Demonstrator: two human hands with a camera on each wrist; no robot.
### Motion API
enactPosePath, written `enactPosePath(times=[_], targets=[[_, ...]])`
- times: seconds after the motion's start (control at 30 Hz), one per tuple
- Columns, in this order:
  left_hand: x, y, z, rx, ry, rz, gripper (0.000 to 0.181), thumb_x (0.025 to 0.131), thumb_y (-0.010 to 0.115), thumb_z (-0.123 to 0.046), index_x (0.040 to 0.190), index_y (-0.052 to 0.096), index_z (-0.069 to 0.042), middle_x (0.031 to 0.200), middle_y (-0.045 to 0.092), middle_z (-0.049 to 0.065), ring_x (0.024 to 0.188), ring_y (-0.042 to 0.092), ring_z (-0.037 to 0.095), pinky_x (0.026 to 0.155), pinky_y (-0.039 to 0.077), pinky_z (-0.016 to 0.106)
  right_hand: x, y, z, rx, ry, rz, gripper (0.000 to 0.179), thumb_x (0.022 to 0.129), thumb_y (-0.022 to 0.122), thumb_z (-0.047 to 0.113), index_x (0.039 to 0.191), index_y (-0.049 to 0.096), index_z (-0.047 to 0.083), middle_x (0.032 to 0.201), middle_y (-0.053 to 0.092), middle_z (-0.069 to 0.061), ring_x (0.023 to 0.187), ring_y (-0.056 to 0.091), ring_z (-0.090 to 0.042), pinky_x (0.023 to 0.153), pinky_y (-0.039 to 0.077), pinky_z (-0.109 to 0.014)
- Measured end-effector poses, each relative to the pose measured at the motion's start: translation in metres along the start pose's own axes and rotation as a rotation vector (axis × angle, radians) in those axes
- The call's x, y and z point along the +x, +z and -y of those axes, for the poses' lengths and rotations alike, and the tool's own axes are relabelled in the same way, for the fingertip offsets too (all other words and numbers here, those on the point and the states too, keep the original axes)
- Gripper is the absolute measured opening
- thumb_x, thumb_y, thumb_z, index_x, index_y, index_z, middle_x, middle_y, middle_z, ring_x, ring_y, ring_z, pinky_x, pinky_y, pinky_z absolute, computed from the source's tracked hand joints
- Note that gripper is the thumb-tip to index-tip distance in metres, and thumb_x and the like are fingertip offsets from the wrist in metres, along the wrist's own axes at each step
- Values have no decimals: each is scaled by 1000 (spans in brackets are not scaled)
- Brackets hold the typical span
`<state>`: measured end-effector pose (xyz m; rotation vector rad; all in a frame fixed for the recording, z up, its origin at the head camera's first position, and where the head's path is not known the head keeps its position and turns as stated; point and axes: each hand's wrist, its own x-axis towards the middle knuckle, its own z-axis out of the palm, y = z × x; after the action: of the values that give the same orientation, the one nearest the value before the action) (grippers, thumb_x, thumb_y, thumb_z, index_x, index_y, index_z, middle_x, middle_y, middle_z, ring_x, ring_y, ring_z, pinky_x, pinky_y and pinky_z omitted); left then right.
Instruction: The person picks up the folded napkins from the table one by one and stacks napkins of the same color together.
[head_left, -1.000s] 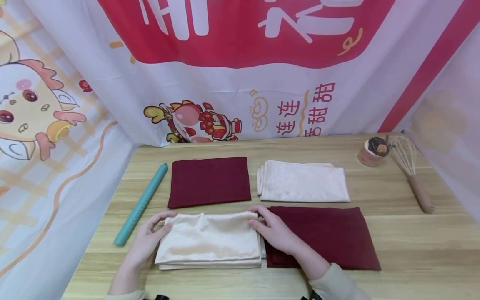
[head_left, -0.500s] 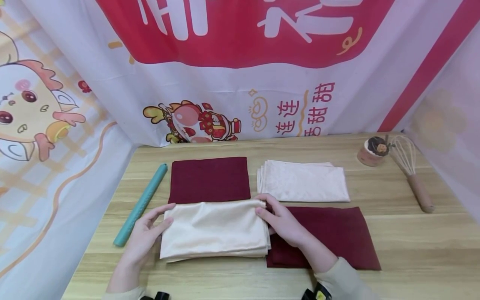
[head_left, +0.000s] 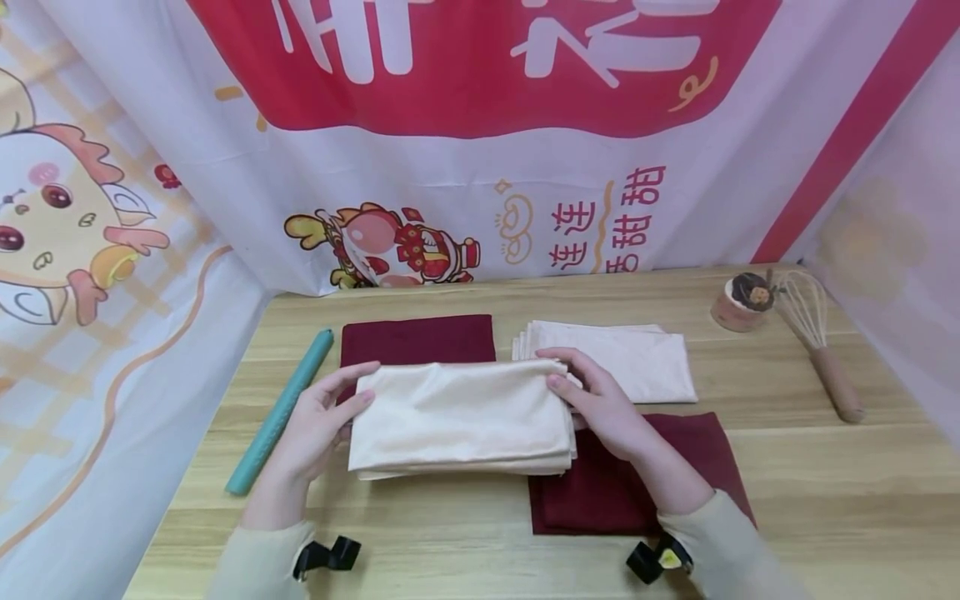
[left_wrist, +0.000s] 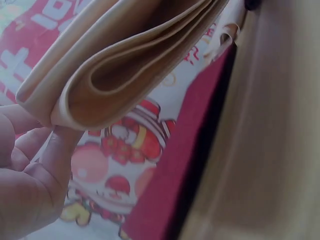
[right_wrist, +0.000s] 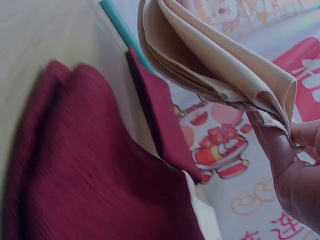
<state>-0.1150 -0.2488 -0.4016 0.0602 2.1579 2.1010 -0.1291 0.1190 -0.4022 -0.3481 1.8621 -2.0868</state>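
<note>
A folded cream cloth [head_left: 461, 421] is held up off the table between both hands, its layers showing as loops in the left wrist view. My left hand [head_left: 318, 421] pinches its far left corner with thumb and fingers. At the far right corner my right hand [head_left: 607, 408] pinches it too; in the right wrist view the thumb and fingers press its layered edge [right_wrist: 270, 117]. Beneath and behind the cloth lies a folded dark red cloth [head_left: 420, 337], partly covered. Another dark red cloth [head_left: 600, 496] lies under my right forearm, and a folded white cloth [head_left: 645, 362] is behind the right hand.
On the wooden table [head_left: 450, 546], a teal rod [head_left: 281, 408] lies at the left. At the back right are a small cupcake-like thing [head_left: 741, 302] and a whisk [head_left: 825, 354] with a wooden handle. A printed curtain [head_left: 420, 158] hangs behind.
Both hands have lifted the cream cloth off the table and carried it away from me and slightly right. It now covers part of the back dark red cloth from view.
</note>
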Motion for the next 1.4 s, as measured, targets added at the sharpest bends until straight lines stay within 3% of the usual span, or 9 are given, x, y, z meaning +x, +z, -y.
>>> enactPosePath(times=[0.33,0.53,0.73,0.9,1.17,1.4], targets=[[44,34,-24,40,-53,67,41,94,61,-17,134,54,-9,132,47,12,95,61,26,72,55,43,-3,-43,17,-60,-20,-81,41,100,50,23,140,47,11,123,48,-17,85,64,-20,65,55,-46],[71,63,-28,86,-18,94,39,95,61,-18,133,56,-16,134,48,8,102,60,30,77,54,45,-6,-75,25,-144,-45,-119,40,101,49,25,139,50,11,114,53,-18,77,67,-22,61,56,-45],[96,95,-18,46,-11,127,37,95,59,-9,131,58,-14,131,50,7,96,62,28,77,52,52,-7,-108,27,-149,-51,-118,38,101,49,23,137,52,9,109,61,-6,79,66,-16,62,56,-39],[115,119,-5,10,-59,138,37,94,59,-7,131,58,-12,132,47,7,93,61,25,79,51,53,-6,-136,23,-150,-40,-116,37,101,49,18,135,54,6,112,64,2,86,65,-13,67,56,-35],[140,149,18,-49,-137,174,41,92,60,-2,133,56,-10,129,46,11,80,62,19,69,55,38,2,-171,8,-179,56,-143,37,101,50,17,134,54,3,110,66,5,88,66,-13,71,56,-34],[152,168,29,10,-151,187,44,92,59,0,134,55,-8,132,44,12,75,60,17,65,54,31,7,-189,-11,-303,-19,-177,36,100,50,11,131,52,-7,117,63,6,100,59,-6,80,50,-21]])
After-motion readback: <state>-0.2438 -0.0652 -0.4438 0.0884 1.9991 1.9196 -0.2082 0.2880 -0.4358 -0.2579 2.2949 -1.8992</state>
